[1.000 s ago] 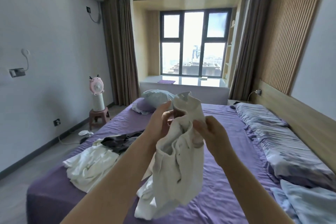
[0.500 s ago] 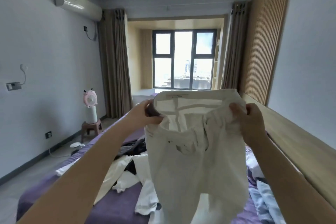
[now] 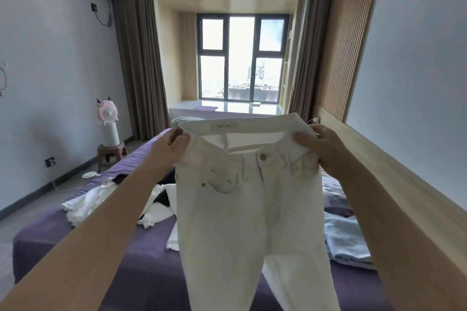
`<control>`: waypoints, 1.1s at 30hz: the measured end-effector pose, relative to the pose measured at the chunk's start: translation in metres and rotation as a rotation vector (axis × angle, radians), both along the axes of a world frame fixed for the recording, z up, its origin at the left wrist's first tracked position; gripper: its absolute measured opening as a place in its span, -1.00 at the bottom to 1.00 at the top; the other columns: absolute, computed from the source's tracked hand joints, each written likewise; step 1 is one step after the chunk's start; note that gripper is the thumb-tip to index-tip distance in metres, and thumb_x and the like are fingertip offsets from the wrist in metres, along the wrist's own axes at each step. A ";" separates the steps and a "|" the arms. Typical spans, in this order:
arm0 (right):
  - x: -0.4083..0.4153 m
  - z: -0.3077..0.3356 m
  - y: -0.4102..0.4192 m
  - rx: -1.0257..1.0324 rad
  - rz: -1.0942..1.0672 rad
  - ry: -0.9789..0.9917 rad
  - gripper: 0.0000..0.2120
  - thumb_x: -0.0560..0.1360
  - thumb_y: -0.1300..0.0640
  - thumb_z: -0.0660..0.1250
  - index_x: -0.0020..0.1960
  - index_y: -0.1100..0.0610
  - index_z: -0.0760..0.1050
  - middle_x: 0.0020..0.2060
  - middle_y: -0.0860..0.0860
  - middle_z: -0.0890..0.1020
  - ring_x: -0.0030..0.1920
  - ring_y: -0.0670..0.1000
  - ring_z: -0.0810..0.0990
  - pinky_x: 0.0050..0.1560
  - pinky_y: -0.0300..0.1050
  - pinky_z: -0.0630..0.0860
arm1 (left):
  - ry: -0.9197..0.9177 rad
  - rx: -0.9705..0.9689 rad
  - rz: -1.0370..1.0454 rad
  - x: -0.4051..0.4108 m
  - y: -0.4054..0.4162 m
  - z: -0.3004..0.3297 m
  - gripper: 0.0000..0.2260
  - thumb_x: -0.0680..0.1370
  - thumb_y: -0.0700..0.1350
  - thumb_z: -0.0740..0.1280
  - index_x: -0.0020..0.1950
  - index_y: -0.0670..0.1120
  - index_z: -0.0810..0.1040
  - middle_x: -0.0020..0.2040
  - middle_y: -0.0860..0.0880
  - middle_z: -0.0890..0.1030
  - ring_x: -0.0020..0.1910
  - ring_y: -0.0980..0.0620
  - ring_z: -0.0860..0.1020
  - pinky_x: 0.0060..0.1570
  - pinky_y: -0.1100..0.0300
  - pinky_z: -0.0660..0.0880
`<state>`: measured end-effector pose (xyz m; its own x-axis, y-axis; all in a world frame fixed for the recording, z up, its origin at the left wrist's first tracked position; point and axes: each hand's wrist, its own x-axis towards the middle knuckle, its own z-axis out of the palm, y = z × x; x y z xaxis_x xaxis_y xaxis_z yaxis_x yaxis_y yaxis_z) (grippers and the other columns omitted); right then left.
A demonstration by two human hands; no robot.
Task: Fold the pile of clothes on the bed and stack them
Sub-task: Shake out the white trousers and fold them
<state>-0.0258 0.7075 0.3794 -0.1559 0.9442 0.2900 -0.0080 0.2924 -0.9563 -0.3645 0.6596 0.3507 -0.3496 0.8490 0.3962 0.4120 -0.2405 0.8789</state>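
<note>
Item in hand: white denim trousers (image 3: 249, 199), centre frame, hung by waistband, unfolded.
Grip: left hand (image 3: 169, 144) and right hand (image 3: 319, 144) each pinch a waistband corner.
Remaining: loose white and dark clothes pile (image 3: 131, 197), lower left on purple bed (image 3: 75, 242).
Stack: none visible.

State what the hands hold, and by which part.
White trousers, held up by the waistband: left hand grips its left end, right hand its right end.

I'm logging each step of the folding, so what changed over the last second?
The white trousers, bunched between the hands a second ago, were raised and spread out; the left hand and right hand moved apart to the waistband's ends, gripping throughout. The unfolded clothes on the bed stayed put.
</note>
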 end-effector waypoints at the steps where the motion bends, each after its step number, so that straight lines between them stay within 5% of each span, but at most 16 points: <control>1: 0.005 -0.005 -0.002 -0.026 0.079 0.007 -0.62 0.39 0.20 0.45 0.17 0.25 0.49 -0.06 0.18 0.65 -0.13 0.12 0.67 -0.14 -0.01 0.63 | -0.056 0.000 0.012 0.004 -0.002 -0.006 -0.86 0.59 -0.11 0.24 -0.12 -0.08 0.54 -0.25 0.02 0.53 -0.32 0.14 0.48 -0.31 0.31 0.42; 5: 0.018 -0.023 -0.011 -0.088 0.307 -0.101 -0.59 0.37 0.26 0.41 0.21 0.26 0.49 0.01 0.24 0.63 -0.03 0.21 0.65 -0.08 0.04 0.62 | -0.247 0.052 -0.022 0.010 -0.012 -0.025 -0.90 0.59 -0.16 0.29 -0.09 0.01 0.52 -0.23 0.01 0.58 -0.33 0.16 0.54 -0.40 0.40 0.49; 8: 0.019 -0.037 -0.016 -0.146 0.271 -0.161 -0.71 0.42 0.31 0.39 0.14 0.31 0.52 -0.03 0.23 0.65 -0.08 0.17 0.66 -0.18 -0.04 0.62 | -0.154 0.079 -0.016 0.005 -0.015 -0.030 -0.79 0.60 -0.19 0.27 0.18 0.05 0.44 -0.14 -0.05 0.59 -0.27 0.09 0.54 -0.35 0.35 0.51; 10: 0.015 -0.043 -0.016 -0.165 0.221 -0.158 -0.79 0.44 0.31 0.39 0.06 0.34 0.56 -0.09 0.22 0.68 -0.14 0.14 0.68 -0.25 -0.10 0.60 | -0.053 0.067 -0.048 0.002 -0.017 -0.027 -0.72 0.61 -0.22 0.21 0.25 0.08 0.41 -0.14 -0.19 0.58 -0.23 -0.05 0.51 -0.24 0.15 0.47; 14: -0.004 -0.047 -0.015 -0.143 0.174 -0.052 -0.80 0.38 0.24 0.45 -0.02 0.30 0.60 -0.15 0.21 0.69 -0.20 0.11 0.68 -0.27 -0.11 0.60 | 0.101 0.017 -0.012 -0.004 -0.028 -0.030 -0.67 0.58 -0.37 0.08 0.02 -0.03 0.55 -0.12 -0.19 0.52 -0.19 -0.05 0.42 -0.25 0.16 0.32; 17: -0.021 -0.046 -0.011 -0.099 0.161 -0.018 -0.76 0.35 0.15 0.48 -0.04 0.25 0.61 -0.18 0.16 0.70 -0.19 0.10 0.69 -0.28 -0.13 0.59 | 0.001 0.008 -0.069 -0.008 -0.037 -0.028 -0.64 0.56 -0.38 0.08 -0.22 -0.09 0.59 -0.26 -0.06 0.53 -0.26 0.02 0.43 -0.30 0.20 0.31; 21: -0.046 -0.042 -0.001 -0.072 0.096 0.023 -0.81 0.43 0.10 0.43 -0.06 0.21 0.60 -0.26 0.10 0.70 -0.28 0.04 0.68 -0.37 -0.17 0.57 | 0.285 -0.090 -0.250 -0.027 -0.040 -0.025 -0.95 0.53 -0.13 0.38 -0.05 -0.07 0.63 0.02 -0.08 0.44 0.05 0.16 0.40 0.02 0.51 0.29; 24: -0.065 -0.042 0.009 -0.085 0.005 0.070 -0.78 0.47 0.07 0.40 -0.01 0.22 0.57 -0.22 0.13 0.67 -0.26 0.07 0.65 -0.33 -0.13 0.59 | 0.459 -0.161 -0.312 -0.051 -0.034 -0.025 -0.78 0.37 -0.04 0.53 -0.04 0.02 0.60 0.10 -0.01 0.34 0.13 0.29 0.32 0.05 0.63 0.22; 30: -0.099 -0.043 0.017 -0.025 -0.058 0.119 -0.90 0.52 0.07 0.35 -0.08 0.09 0.58 -0.33 -0.03 0.66 -0.35 -0.10 0.63 -0.39 -0.24 0.54 | 0.505 0.017 -0.216 -0.087 -0.021 -0.024 -0.84 0.36 -0.25 0.53 -0.13 -0.20 0.61 0.04 -0.09 0.35 0.08 0.05 0.35 0.03 0.61 0.20; 33: -0.103 -0.043 0.019 0.060 -0.096 0.019 -0.73 0.51 0.03 0.35 -0.22 0.23 0.49 -0.36 0.10 0.54 -0.38 -0.01 0.54 -0.41 -0.23 0.49 | 0.473 0.139 -0.155 -0.115 -0.014 -0.020 -0.88 0.39 -0.29 0.50 -0.17 -0.27 0.60 -0.17 -0.19 0.50 -0.17 0.01 0.45 -0.12 0.36 0.37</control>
